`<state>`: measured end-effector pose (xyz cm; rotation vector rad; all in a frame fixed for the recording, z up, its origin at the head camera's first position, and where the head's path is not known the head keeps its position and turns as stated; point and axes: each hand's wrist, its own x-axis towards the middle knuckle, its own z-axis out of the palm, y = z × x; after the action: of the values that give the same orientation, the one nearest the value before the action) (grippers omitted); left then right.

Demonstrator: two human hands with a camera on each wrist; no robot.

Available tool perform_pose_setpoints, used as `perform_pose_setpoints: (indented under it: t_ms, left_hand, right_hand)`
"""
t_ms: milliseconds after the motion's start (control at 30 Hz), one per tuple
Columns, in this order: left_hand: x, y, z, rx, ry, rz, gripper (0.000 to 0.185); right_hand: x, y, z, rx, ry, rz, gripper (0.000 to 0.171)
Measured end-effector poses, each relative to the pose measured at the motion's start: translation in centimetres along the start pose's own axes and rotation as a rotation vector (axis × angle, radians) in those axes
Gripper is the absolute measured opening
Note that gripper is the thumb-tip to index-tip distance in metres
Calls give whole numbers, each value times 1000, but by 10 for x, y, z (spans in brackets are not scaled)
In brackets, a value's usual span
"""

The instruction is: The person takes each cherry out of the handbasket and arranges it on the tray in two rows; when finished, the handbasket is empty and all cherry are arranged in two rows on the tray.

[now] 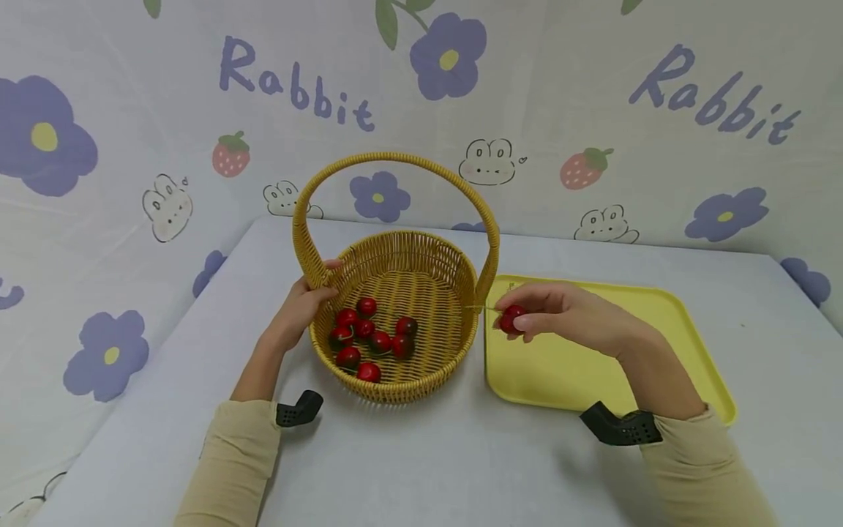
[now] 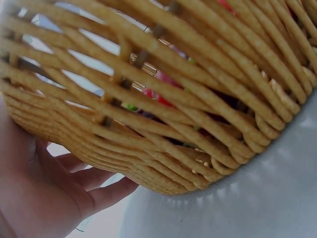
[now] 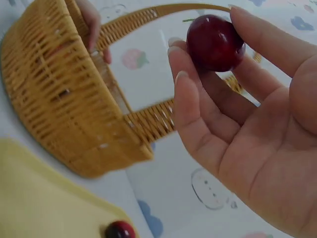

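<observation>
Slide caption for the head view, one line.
Left hand grips a wicker basket holding cherries; right hand pinches another cherry, yellow tray alongside.

Glossy dark-red cherries [image 1: 380, 342], golden-tan basket [image 1: 437, 311], yellow tray [image 1: 566, 373] — white backdrop [image 1: 527, 88] (purple flowers [image 1: 448, 58], red strawberries [image 1: 231, 158]).

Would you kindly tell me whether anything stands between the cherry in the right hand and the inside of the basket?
Yes: straight left of the cherry stand the right rim and handle's foot of the basket. Over its near rim, nothing visible seems in the way.

Beige, creased sleeves [image 1: 240, 448]; black, perforated wrist mounts [image 1: 628, 430]
</observation>
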<state>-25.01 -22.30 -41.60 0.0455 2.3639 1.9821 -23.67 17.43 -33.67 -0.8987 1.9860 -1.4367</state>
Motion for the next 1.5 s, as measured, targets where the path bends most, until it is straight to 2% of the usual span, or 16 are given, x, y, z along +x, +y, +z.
perform_pose_setpoints:
  t_ms: [67,167,367,533,633,833,1000,1267,1500]
  left_hand:
    - [0,1,0,-3,-3,-1,48]
    - [0,1,-1,-4,-6,-4,48]
    - [0,2,-3,0,-1,-10,48]
    - [-1,3,-5,2,7,-22,48]
    - [-1,4,-4,2,6,-25,48]
    - [-1,5,-4,-7,0,-24,48]
    - [-1,5,-4,-7,-4,-25,49]
    - [-1,5,-1,1,-9,-33,49]
    - [-3,5,1,-15,-12,-25,49]
  right_hand:
    - [-8,2,-8,-13,22,-20,23]
    - [-20,5,-19,3,86,5,23]
    - [-38,16,-42,25,306,128,27]
    - [-47,35,-60,149,411,143,29]
    - [-53,46,-69,195,464,188,34]
    - [-60,64,-84,90,499,295,59]
    - [-63,80,-91,19,512,399,67]
    - [-66,105,-96,-12,513,436,62]
    - [-65,115,-95,-3,542,473,62]
